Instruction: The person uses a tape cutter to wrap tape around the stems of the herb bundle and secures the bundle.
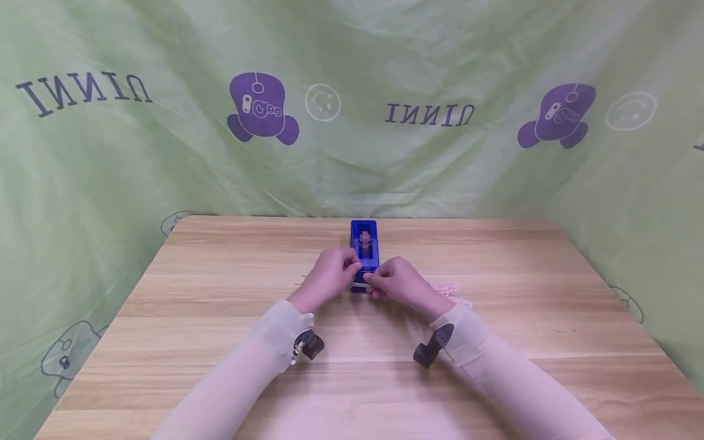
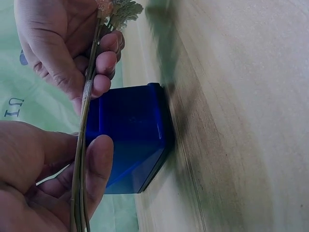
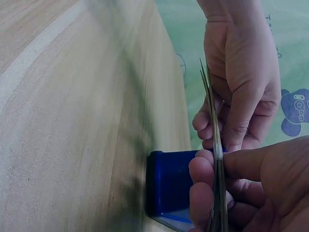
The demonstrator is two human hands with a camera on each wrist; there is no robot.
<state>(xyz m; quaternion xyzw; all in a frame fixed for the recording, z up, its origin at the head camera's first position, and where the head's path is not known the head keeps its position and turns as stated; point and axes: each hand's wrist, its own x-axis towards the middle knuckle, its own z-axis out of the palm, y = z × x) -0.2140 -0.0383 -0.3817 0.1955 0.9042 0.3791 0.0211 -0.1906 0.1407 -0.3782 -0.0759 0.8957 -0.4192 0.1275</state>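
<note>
Both hands meet over the near end of a blue tape dispenser (image 1: 364,260), which stands upright on the table. A thin bunch of flower stems (image 2: 79,169) runs across between the hands, its small pale pink flower heads (image 1: 451,290) out past the right hand. My left hand (image 1: 332,272) pinches the stems toward their bare ends. Closer to the blooms, my right hand (image 1: 398,281) holds the same bunch between thumb and curled fingers. A whitish band of tape (image 3: 218,151) lies around the stems between the two grips.
The wooden table (image 1: 220,293) spreads out on both sides of the hands. Behind it hangs a green printed cloth (image 1: 352,165), which also covers the sides. A dark camera (image 1: 312,343) is strapped at the left wrist, another camera (image 1: 431,348) at the right.
</note>
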